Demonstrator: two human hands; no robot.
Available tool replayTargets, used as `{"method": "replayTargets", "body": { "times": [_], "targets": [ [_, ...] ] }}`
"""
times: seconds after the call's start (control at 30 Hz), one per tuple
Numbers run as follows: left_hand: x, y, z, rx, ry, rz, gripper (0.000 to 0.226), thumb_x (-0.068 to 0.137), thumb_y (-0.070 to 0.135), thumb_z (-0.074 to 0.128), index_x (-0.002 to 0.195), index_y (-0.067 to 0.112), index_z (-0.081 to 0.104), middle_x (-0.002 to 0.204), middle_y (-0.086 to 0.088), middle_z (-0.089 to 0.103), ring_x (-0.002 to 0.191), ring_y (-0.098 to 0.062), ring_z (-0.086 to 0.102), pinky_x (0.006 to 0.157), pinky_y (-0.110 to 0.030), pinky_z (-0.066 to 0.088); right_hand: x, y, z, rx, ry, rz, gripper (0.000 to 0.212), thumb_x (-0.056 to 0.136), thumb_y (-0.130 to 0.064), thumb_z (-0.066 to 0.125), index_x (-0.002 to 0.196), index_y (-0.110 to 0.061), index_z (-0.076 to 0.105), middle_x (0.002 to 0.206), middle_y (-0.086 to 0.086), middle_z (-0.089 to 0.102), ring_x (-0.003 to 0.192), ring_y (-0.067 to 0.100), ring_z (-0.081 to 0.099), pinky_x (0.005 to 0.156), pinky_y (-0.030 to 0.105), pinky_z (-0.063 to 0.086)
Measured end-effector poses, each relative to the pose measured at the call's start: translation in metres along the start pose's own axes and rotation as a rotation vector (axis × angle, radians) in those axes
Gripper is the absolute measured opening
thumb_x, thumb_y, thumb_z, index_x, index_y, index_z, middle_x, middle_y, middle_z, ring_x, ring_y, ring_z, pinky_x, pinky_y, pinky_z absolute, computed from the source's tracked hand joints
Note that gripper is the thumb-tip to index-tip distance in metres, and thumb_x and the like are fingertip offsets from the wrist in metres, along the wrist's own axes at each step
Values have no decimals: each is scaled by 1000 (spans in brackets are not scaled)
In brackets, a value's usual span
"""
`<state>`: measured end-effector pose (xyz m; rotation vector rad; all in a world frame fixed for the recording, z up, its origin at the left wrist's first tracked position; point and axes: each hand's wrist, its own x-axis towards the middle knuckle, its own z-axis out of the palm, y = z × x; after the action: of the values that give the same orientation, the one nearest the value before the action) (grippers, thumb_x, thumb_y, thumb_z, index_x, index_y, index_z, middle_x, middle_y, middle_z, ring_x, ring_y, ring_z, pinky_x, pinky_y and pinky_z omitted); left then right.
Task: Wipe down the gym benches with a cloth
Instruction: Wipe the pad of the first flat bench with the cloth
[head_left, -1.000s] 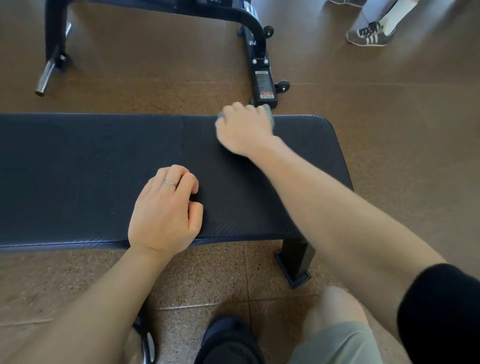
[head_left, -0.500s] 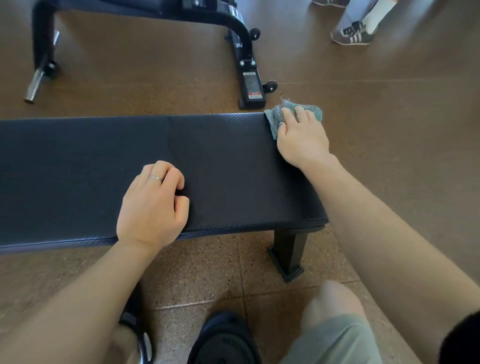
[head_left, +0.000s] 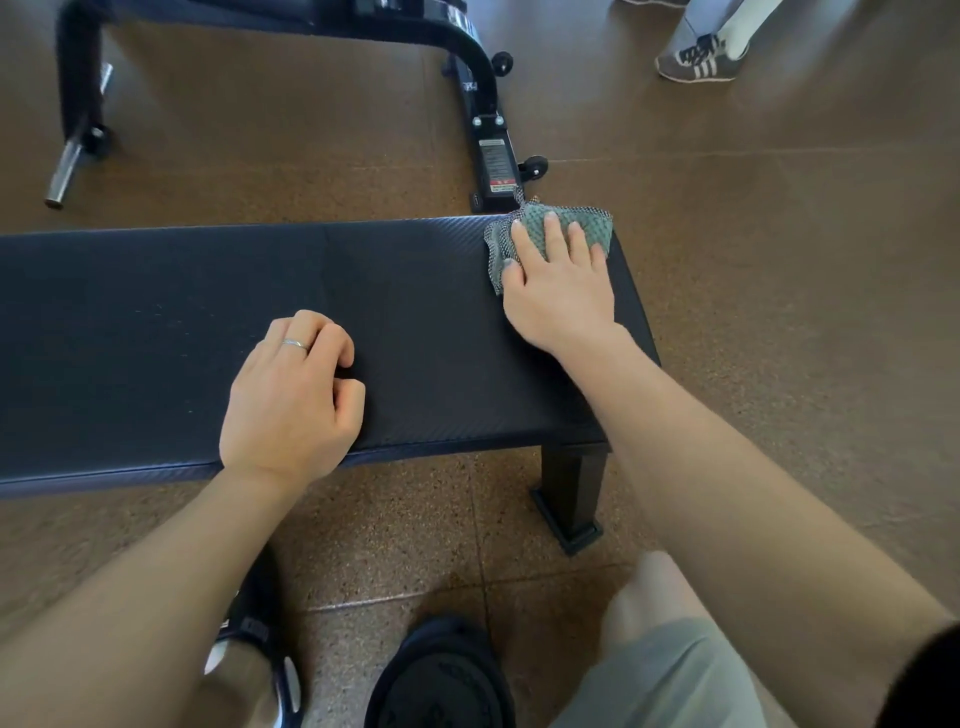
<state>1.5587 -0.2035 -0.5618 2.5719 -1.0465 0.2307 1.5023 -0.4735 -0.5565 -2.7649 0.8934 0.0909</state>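
Pressing flat on the green cloth (head_left: 558, 234), the right hand (head_left: 563, 291) has its fingers straight and spread, palm down, pinning the cloth to the black bench pad (head_left: 182, 332) at the pad's far right corner, roughly 1 o'clock from frame centre. The cloth is bunched, its woven edge showing past the fingertips on the far side and beside the thumb. The left hand (head_left: 291, 395) rests on the pad near its near edge, around 8 o'clock from the right hand and well apart from it; its fingers are curled under, knuckles up, holding nothing, and a thin ring (head_left: 295, 343) sits on one finger. The pad runs left to right across the view, with one black leg (head_left: 571, 493) visible under its right end. At 12 o'clock, beyond the bench, stands the black frame of a second machine (head_left: 483, 119) with small wheels. At 2 o'clock another person's striped sneaker (head_left: 693, 61) stands on the brown speckled floor (head_left: 779, 260). At 6 o'clock, the wearer's own knee and dark shoes are visible.
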Motion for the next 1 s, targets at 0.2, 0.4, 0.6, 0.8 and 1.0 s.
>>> {"method": "replayTargets", "body": {
  "times": [0.2,0.4,0.6,0.8,1.0],
  "targets": [
    [0,1,-1,18,6,20,17,86,21,44,92,11,56,104,-5,57,95,-26,52,70,-33,41,-117,-3,21,-33,97,-104,56,106,-45,18,161,-34,18,170,2,11,157,28,6,127,48,5],
    [0,6,1,77,9,36,20,87,19,39,90,7,55,102,-9,55,94,-28,49,71,-41,45,-19,7,-2,-7,-5,-73,57,106,-47,18,162,-38,11,171,1,1,157,26,-2,127,47,-3],
    [-2,6,2,61,24,32,16,86,17,42,89,8,54,101,-7,56,94,-29,50,69,-38,42,-59,-4,11,-25,58,-90,56,106,-42,21,162,-32,16,171,5,8,157,30,5,126,50,3],
    [-1,6,2,68,20,28,16,87,19,42,89,8,54,102,-7,56,94,-28,50,69,-34,38,-107,-5,18,-23,24,-186,56,105,-49,19,160,-40,18,170,-2,11,157,24,5,128,47,4],
    [-2,6,2,38,33,1,12,87,19,45,90,11,53,103,-4,54,96,-26,49,70,-35,37,13,21,-7,-13,-10,-2,57,105,-50,19,161,-42,13,171,0,3,157,24,-1,127,47,-1]
  ]
}}
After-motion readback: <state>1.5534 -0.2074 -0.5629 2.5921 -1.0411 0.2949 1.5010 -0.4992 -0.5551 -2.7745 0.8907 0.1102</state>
